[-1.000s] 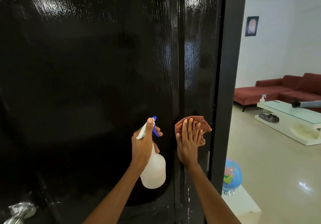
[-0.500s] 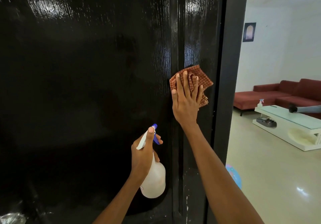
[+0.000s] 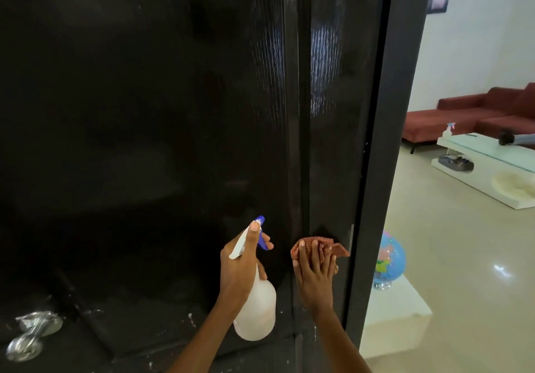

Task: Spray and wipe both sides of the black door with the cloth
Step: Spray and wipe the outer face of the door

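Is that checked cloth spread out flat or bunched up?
Bunched up: the cloth shows crumpled folds under the right hand, pressed against the black door.

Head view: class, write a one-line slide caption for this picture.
Right hand presses a cloth flat against the black door while the left hand holds a spray bottle.

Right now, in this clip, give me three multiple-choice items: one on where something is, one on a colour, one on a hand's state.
1. Where is the cloth?
A. On the floor
B. Pressed to the black door
C. On the sofa

2. What colour is the spray bottle trigger?
A. Blue
B. Green
C. Yellow

3. What is the left hand doing?
A. Hanging idle
B. Pressing the cloth
C. Gripping the spray bottle

Answers:
1 B, the right hand presses it flat on the door.
2 A, blue shows above the white body.
3 C, fingers curl round the neck.
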Demonstrator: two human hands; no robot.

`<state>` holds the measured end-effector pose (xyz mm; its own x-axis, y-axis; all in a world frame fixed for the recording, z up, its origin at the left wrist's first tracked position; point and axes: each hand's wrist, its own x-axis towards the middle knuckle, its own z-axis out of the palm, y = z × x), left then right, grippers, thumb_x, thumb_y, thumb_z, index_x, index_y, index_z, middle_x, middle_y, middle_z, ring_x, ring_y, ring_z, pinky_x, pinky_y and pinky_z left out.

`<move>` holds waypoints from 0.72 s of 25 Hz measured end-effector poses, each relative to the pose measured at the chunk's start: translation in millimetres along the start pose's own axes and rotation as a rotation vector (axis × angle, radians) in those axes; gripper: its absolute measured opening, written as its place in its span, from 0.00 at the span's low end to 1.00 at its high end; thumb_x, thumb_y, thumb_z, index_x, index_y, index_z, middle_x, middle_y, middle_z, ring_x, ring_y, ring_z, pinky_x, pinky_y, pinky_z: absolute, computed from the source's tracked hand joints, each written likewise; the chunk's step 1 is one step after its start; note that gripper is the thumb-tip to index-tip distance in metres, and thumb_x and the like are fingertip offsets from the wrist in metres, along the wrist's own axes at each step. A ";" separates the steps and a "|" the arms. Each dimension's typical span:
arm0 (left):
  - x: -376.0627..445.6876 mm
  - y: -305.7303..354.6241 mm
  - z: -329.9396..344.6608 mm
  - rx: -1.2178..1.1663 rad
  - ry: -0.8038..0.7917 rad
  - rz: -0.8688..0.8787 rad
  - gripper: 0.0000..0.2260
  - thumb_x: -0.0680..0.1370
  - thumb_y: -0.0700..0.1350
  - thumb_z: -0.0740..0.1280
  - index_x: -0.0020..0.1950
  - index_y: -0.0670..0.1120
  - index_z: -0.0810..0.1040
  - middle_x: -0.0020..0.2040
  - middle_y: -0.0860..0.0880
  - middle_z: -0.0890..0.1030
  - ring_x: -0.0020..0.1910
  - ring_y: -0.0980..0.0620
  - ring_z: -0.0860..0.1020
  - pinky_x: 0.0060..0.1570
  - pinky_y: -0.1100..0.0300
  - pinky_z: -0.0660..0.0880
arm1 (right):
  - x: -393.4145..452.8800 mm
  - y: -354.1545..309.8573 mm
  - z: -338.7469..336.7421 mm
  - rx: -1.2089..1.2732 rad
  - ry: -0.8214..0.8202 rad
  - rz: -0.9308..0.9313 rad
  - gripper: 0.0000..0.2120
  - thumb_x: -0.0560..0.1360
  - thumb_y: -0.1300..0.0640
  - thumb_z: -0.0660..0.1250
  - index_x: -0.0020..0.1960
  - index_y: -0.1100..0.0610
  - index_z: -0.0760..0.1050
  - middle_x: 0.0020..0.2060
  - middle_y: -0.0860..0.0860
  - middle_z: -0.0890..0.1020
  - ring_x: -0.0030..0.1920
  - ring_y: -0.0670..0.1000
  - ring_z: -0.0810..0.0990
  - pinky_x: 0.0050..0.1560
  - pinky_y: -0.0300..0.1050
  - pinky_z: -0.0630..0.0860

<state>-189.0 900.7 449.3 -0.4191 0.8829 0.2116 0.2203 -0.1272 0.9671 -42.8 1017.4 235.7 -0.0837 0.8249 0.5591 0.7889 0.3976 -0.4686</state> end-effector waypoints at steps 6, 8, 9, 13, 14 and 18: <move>-20.5 -36.1 -11.7 0.043 -0.009 -0.105 0.25 0.76 0.62 0.57 0.43 0.42 0.81 0.38 0.50 0.84 0.22 0.52 0.75 0.25 0.63 0.75 | -17.9 -36.3 23.1 0.186 -0.094 0.237 0.30 0.85 0.40 0.42 0.81 0.42 0.32 0.82 0.53 0.34 0.81 0.60 0.32 0.76 0.74 0.40; -24.5 -39.2 -13.1 0.037 -0.010 -0.117 0.25 0.76 0.62 0.57 0.43 0.42 0.81 0.37 0.50 0.84 0.21 0.52 0.75 0.25 0.63 0.75 | -5.2 -46.6 12.7 0.220 -0.056 0.234 0.29 0.85 0.39 0.41 0.81 0.40 0.33 0.81 0.51 0.33 0.80 0.60 0.31 0.76 0.73 0.37; -24.8 -39.3 -12.7 0.034 -0.016 -0.122 0.25 0.76 0.62 0.57 0.43 0.43 0.81 0.38 0.50 0.84 0.22 0.51 0.75 0.25 0.62 0.75 | 6.1 -51.1 4.8 0.211 -0.024 0.217 0.29 0.85 0.39 0.41 0.81 0.40 0.33 0.81 0.49 0.33 0.80 0.60 0.30 0.76 0.73 0.36; -20.4 -36.9 -5.6 0.013 -0.042 -0.121 0.25 0.76 0.63 0.57 0.43 0.43 0.81 0.39 0.50 0.84 0.22 0.49 0.75 0.25 0.59 0.75 | 64.0 -57.7 -40.5 0.037 0.116 0.053 0.29 0.86 0.44 0.47 0.83 0.42 0.39 0.82 0.46 0.36 0.82 0.62 0.38 0.77 0.68 0.35; -19.4 -35.7 -3.0 0.014 -0.040 -0.123 0.24 0.76 0.63 0.57 0.43 0.44 0.81 0.39 0.50 0.84 0.22 0.49 0.75 0.25 0.60 0.75 | 69.9 -52.0 -45.3 0.011 0.132 0.023 0.28 0.86 0.44 0.47 0.83 0.43 0.40 0.82 0.47 0.38 0.82 0.62 0.39 0.78 0.67 0.35; -23.5 -32.4 2.8 -0.007 -0.054 -0.120 0.24 0.76 0.63 0.57 0.43 0.44 0.80 0.39 0.49 0.84 0.22 0.51 0.75 0.25 0.61 0.75 | 16.5 -19.6 -14.8 0.020 0.086 0.009 0.28 0.86 0.45 0.48 0.83 0.41 0.41 0.83 0.45 0.39 0.82 0.57 0.38 0.77 0.74 0.47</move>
<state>-183.8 885.3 412.6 -0.3940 0.9150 0.0867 0.1653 -0.0223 0.9860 -50.6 1017.3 264.2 -0.0232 0.7915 0.6107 0.7773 0.3985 -0.4869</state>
